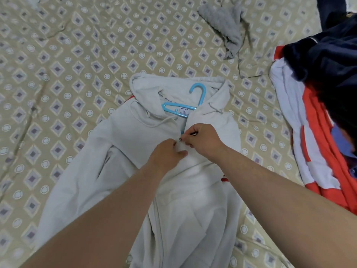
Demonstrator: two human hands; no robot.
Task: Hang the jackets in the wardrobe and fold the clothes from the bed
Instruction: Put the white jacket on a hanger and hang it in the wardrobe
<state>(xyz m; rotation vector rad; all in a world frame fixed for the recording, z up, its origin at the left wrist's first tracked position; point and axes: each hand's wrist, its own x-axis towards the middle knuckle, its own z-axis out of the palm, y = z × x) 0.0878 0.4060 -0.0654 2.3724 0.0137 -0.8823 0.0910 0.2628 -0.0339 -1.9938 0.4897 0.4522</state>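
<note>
Left hand [167, 154] and right hand [203, 140] pinch hoodie [195, 192] holding blue hanger [201, 94].

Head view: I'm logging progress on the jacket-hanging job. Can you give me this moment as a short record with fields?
garment: white hooded jacket, flat on the patterned bed cover
hanger: blue hanger inside the neck, hook sticking out
left hand: pinches the fabric beside the zip
right hand: pinches the zip pull
elsewhere: grey fleece item at top; navy and orange-white clothes pile at right
</note>
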